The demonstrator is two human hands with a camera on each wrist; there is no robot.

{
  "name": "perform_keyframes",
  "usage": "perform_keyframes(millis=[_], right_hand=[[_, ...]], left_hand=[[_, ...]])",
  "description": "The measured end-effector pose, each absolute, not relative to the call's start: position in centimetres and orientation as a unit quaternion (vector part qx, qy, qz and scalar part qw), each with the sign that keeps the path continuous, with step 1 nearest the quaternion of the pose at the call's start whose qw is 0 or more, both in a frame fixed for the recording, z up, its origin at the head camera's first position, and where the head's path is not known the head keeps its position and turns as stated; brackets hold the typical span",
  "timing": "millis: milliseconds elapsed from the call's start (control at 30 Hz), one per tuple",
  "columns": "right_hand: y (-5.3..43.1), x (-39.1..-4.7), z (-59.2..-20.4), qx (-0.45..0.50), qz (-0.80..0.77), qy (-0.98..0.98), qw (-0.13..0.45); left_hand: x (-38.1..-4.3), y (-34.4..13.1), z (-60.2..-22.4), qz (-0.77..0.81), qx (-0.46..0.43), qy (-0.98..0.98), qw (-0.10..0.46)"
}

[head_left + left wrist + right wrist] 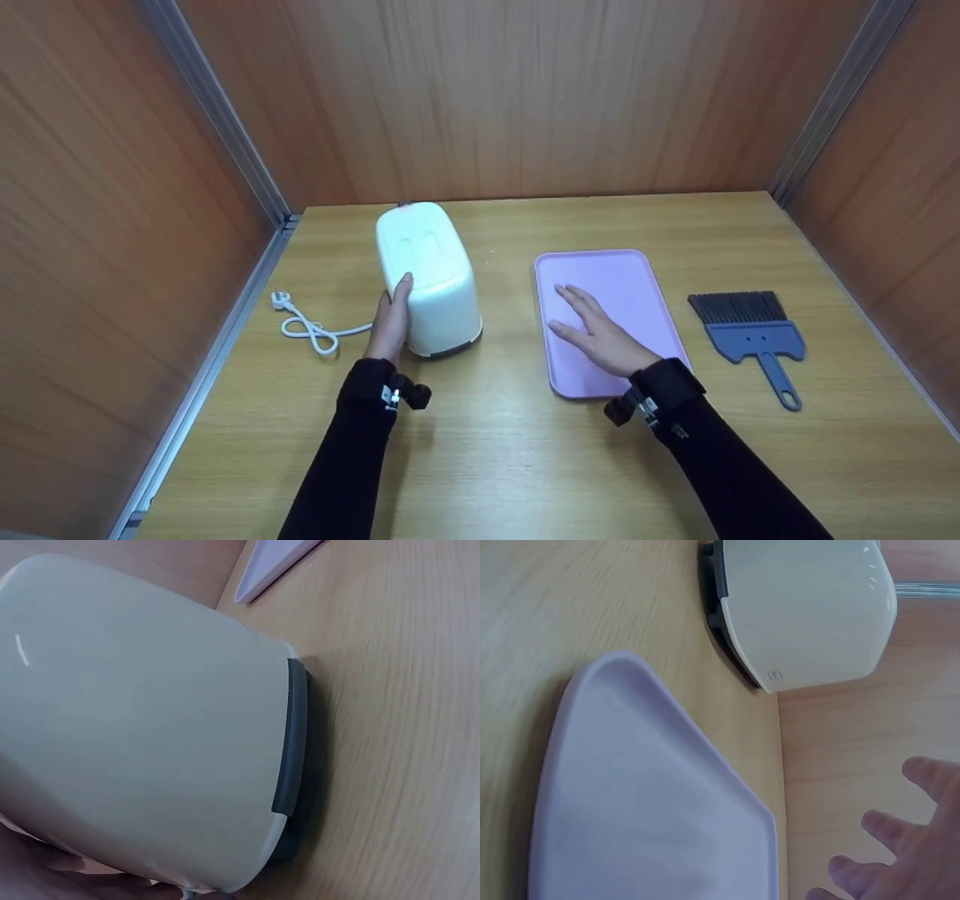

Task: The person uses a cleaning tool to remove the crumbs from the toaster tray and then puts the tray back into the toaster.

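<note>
A white toaster [431,277] with a closed top and a dark base stands on the left half of the table. My left hand [390,322] rests against its left side, thumb upward near the edge; most of the other fingers are hidden. Part of that hand [45,870] shows beneath the toaster's side [150,712] in the left wrist view. My right hand [600,337] is over a lilac tray [615,277], fingers extended and holding nothing. In the right wrist view its spread fingers appear apart from the tray [652,787].
A white power cord [330,334] with a plug lies looped left of the toaster. To the tray's right lies a blue-grey brush [757,341] with dark bristles. Wooden panels [510,97] enclose the wooden table [480,465] at the back and both sides.
</note>
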State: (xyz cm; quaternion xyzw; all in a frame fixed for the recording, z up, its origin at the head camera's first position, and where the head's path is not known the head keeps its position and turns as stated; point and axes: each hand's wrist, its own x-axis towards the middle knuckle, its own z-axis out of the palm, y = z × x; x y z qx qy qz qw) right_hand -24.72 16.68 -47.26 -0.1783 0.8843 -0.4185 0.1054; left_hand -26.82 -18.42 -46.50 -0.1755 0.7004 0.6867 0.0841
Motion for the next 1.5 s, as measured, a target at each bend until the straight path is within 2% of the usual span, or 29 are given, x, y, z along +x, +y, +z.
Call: perform_keyframes(millis=[267,467,700,867,1000,1233,1500], right_hand=[[14.0,-27.6,-46.6,-0.210,-0.454,0.854,0.144],[10.0,-29.2,-45.8,-0.143,-0.541,0.808,0.186],[5.4,-29.6,-44.5,-0.049,-0.571,0.795,0.199],[3.2,-29.4,-44.6,-0.043,-0.565,0.800,0.200],[1.5,-29.1,-44.9,-0.048,-0.578,0.790,0.196],[1.1,-28.9,-45.7,-0.027,-0.577,0.795,0.187],[1.1,-28.8,-46.1,-0.027,-0.625,0.755,0.195]], left_hand=[[-27.2,-18.0,-47.0,0.685,-0.155,0.710,0.054],[-27.3,-17.9,-47.1,0.690,-0.149,0.708,0.042],[-27.8,-17.5,-47.2,0.696,-0.138,0.704,0.021],[-28.1,-18.1,-48.0,0.690,-0.148,0.708,0.026],[-27.5,-18.1,-47.4,0.690,-0.155,0.706,0.029],[-27.2,-18.1,-47.6,0.681,-0.143,0.719,0.001],[-27.4,-18.0,-47.6,0.672,-0.148,0.725,0.008]])
